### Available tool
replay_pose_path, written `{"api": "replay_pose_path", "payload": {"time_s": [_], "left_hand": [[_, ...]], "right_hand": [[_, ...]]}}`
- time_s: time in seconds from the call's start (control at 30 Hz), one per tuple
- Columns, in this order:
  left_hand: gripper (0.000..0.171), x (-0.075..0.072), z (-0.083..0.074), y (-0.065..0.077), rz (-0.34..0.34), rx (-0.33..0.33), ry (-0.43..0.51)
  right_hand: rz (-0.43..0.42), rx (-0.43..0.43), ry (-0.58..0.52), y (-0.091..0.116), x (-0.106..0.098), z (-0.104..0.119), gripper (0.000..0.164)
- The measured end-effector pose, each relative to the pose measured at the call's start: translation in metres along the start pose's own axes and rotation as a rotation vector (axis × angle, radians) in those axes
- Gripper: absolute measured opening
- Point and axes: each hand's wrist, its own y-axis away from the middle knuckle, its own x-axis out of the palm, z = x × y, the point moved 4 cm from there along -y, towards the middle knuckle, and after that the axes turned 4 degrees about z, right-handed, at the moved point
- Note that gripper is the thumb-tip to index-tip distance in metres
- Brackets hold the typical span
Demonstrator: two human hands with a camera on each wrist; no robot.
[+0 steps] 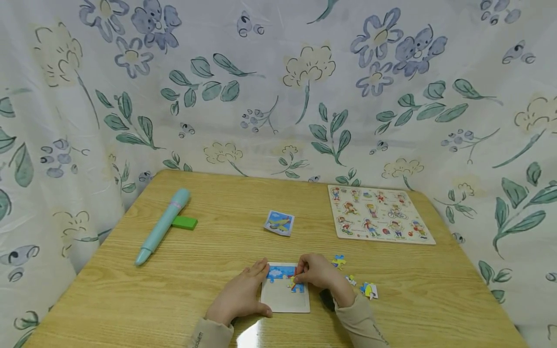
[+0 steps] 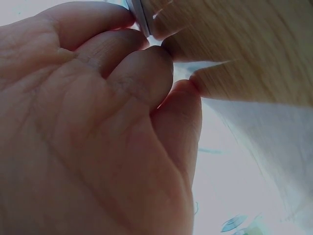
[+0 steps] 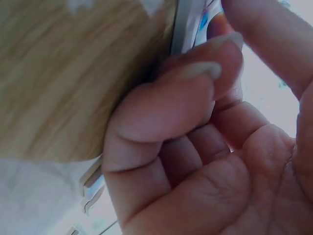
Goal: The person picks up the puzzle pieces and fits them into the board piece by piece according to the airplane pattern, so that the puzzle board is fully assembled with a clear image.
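A small jigsaw board [image 1: 285,302] lies near the front of the table, with blue sky pieces [image 1: 278,272] along its top and bare wood below. My left hand [image 1: 239,296] rests along the board's left side, fingers at the upper corner and thumb at the lower one. In the left wrist view its fingertips touch the tabletop beside the board's edge [image 2: 140,17]. Over the board's right side, my right hand [image 1: 321,276] pinches a yellow and red puzzle piece [image 1: 294,283] between thumb and forefinger. The fingers partly cover that piece.
Loose puzzle pieces [image 1: 369,290] lie right of my right hand. A picture card with an airplane [image 1: 279,223] sits beyond the board. Back right is a larger figure puzzle [image 1: 378,215]; at left lie a teal pen-shaped object [image 1: 163,227] and a green block [image 1: 184,222].
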Motion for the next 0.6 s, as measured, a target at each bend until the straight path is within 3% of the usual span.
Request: {"api": "replay_pose_path", "payload": {"time_s": [0.23,0.43,0.6], "left_hand": [[0.110,0.000,-0.002,-0.002,0.018,-0.006,-0.008],[0.109,0.000,-0.001,-0.002,0.022,-0.006,-0.004],[0.110,0.000,-0.001,-0.002,0.021,-0.006,0.008]], "right_hand": [[-0.060,-0.012,-0.032,0.007,-0.025,-0.014,0.010],[-0.207,0.078,-0.050,0.022,-0.059,-0.036,0.012],[-0.236,0.158,-0.025,0.034,-0.076,-0.052,0.019]]}}
